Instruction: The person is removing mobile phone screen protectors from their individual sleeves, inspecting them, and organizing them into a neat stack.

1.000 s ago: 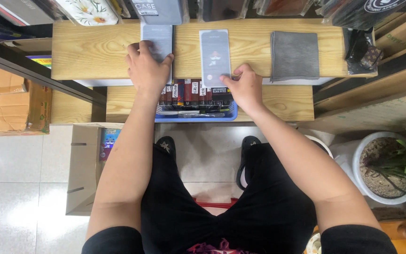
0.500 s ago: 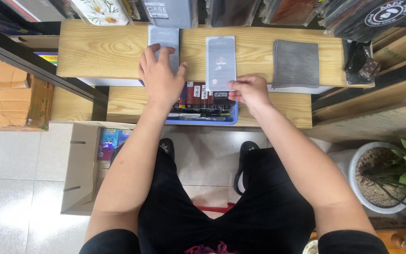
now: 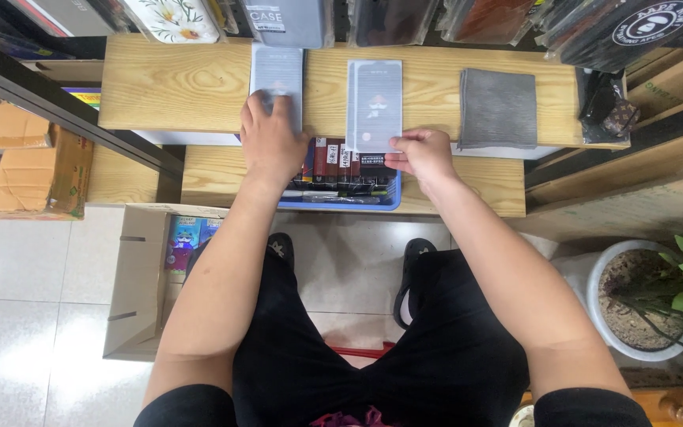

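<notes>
Both hands have moved since the earlier frame.
Left hand (image 3: 272,141) now lies flat, fingers together, on the grey packet (image 3: 276,73) upon the bench (image 3: 167,87); right hand (image 3: 423,153) pinches the near edge of the glass sheet (image 3: 374,103) beside it, seemingly half aligned, grey cloth (image 3: 499,107) unused.

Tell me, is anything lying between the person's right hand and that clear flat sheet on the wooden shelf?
Nothing visible does. The right hand already pinches the near edge of the clear flat rectangular sheet on the light wooden shelf. The left hand rests on a separate grey flat packet beside it.
</notes>
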